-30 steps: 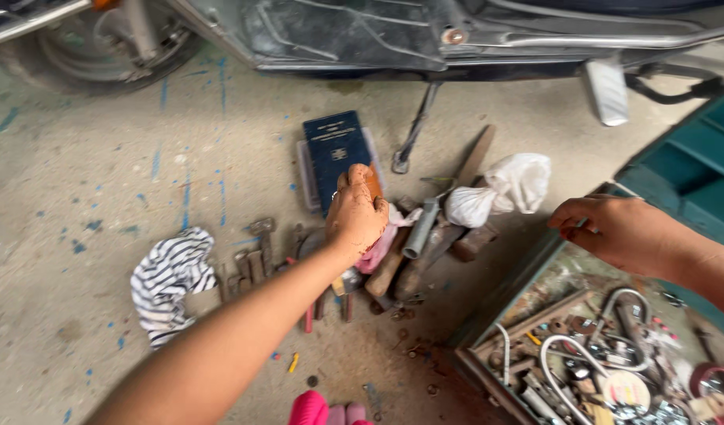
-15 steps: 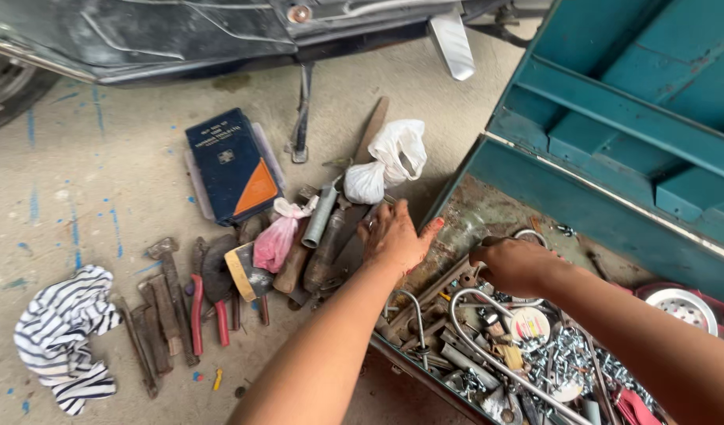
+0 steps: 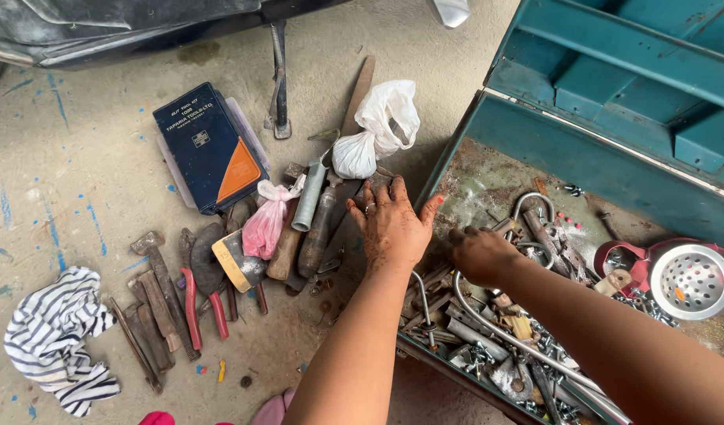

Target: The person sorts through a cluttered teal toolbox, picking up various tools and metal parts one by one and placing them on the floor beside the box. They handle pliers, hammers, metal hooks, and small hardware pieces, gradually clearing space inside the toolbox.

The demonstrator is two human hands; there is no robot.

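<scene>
Item, as I log it: left hand (image 3: 392,224), moved off the blue case (image 3: 208,147) a second ago, now fingers spread flat on the teal toolbox (image 3: 488,130) rim, holding nothing; right hand (image 3: 478,253) now curled among the box's metal clutter, grip unclear.

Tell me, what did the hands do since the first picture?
The left hand left the blue case and came over by the toolbox's edge. The right hand dropped into the toolbox's metal bits. The tools and striped cloth stayed on the floor.
</scene>
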